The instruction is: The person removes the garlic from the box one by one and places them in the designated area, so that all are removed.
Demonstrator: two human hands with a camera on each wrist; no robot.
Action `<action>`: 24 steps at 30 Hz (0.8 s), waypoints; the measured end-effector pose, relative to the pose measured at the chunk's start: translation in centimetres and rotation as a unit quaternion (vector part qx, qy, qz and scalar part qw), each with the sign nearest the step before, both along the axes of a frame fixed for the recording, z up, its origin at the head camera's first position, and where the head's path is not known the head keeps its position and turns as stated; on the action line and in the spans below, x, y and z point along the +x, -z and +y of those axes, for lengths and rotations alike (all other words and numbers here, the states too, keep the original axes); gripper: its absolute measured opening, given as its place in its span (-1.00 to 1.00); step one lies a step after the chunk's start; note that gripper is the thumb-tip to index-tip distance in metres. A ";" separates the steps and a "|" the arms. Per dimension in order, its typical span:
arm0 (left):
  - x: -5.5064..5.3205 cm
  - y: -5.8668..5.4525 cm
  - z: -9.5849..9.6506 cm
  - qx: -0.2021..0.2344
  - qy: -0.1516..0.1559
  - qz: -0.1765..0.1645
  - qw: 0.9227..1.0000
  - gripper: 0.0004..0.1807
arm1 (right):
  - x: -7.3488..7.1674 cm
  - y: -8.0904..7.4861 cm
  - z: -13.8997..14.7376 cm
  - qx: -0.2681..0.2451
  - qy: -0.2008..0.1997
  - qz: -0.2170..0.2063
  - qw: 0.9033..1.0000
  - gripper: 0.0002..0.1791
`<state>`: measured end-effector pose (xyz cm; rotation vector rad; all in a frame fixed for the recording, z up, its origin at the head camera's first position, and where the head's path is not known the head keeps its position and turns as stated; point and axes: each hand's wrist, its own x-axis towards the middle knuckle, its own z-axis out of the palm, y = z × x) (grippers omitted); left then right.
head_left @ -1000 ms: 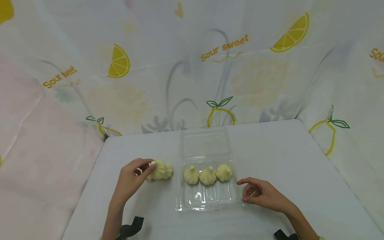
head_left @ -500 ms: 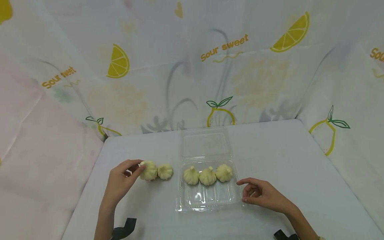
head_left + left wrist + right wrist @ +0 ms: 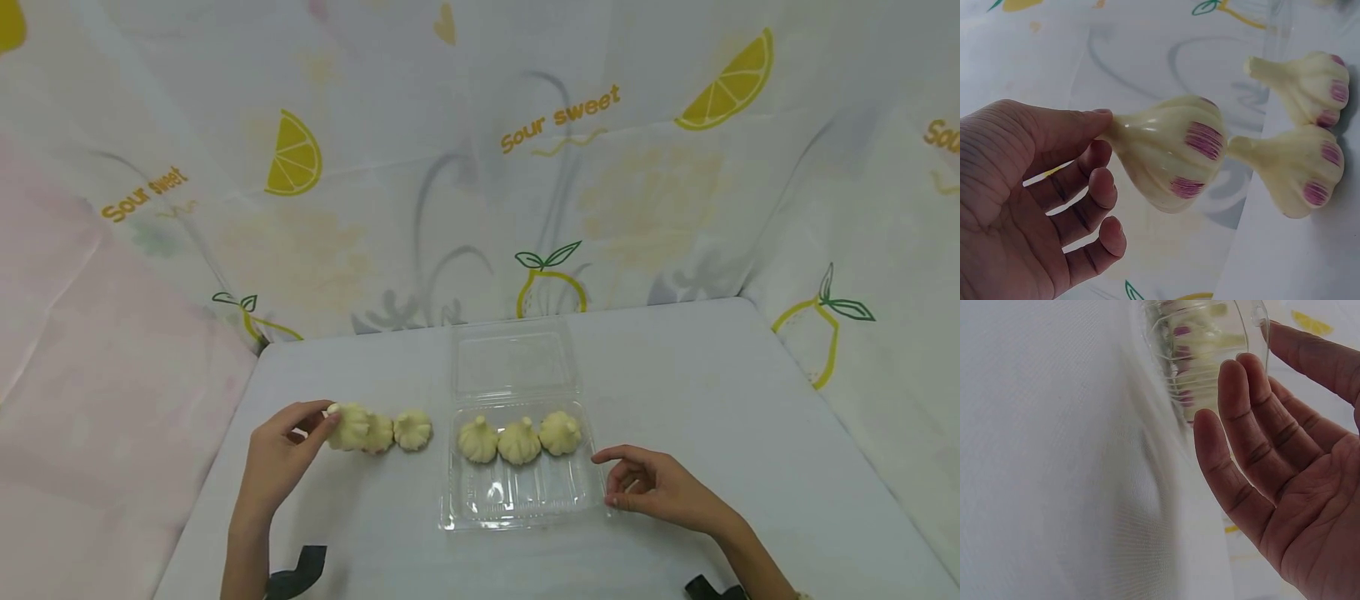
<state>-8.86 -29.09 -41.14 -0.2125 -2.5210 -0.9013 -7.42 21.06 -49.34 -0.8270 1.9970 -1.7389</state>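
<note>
- Leftward, in head view, went the pale-yellow garlic bulb (image 3: 347, 427), above the white counter (image 3: 690, 375).
- Left wrist: left hand (image 3: 1019, 231) pinches its neck (image 3: 1124, 128); better set it upright, gently.
- Right wrist: relaxed right hand (image 3: 1300, 481) touches clear plastic box (image 3: 1252, 337).

Left hand (image 3: 279, 454) with thumb and index finger pinching at the tips, its other fingers loosely curled, left forearm (image 3: 247, 542) rising steeply, right hand (image 3: 663, 487) with thumb apart, fingers gently bent, right forearm (image 3: 753, 554) slanting.
</note>
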 end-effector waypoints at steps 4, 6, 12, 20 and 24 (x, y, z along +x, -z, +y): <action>-0.1 0.3 -0.4 -0.006 -0.015 -0.008 1.000 -0.79 | 0.0 0.1 0.0 -0.008 -0.006 0.003 1.000 -0.47; -0.1 0.4 -0.5 -0.009 -0.024 -0.013 1.000 -0.80 | -0.1 0.1 0.0 -0.009 -0.008 0.004 1.000 -0.48; -0.2 0.9 -1.1 -0.001 -0.044 -0.027 0.999 -0.79 | -0.1 0.2 0.1 -0.009 -0.008 0.008 1.000 -0.48; -0.4 1.8 -1.8 -0.009 -0.064 -0.045 0.997 -0.79 | 0.0 0.2 0.0 -0.005 -0.006 0.003 1.000 -0.47; -0.6 2.2 -2.2 -0.016 -0.072 -0.054 0.996 -0.78 | 0.0 0.1 0.0 -0.005 -0.006 0.004 1.000 -0.47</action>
